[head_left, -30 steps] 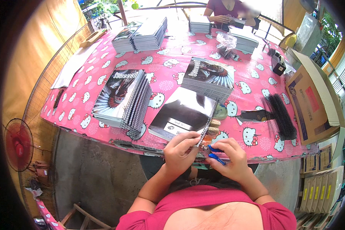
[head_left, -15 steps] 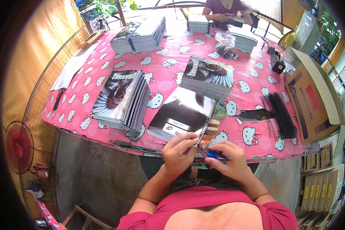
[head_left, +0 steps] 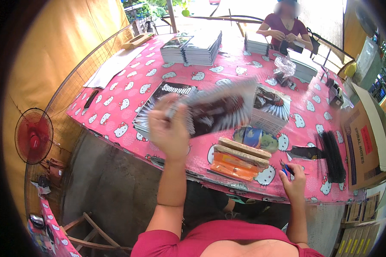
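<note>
Apparently we have one stack (head_left: 166, 91) done and coils (head_left: 332, 158) unused, our left hand (head_left: 169, 128) pinching another notebook (head_left: 222, 110) aloft, our right hand (head_left: 294, 186) curled around pliers (head_left: 284, 172).

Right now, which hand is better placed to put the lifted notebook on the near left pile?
Probably the left: the left hand holds the blurry notebook close to the near left pile. The right hand is farther away, holding a blue-handled tool.
</note>
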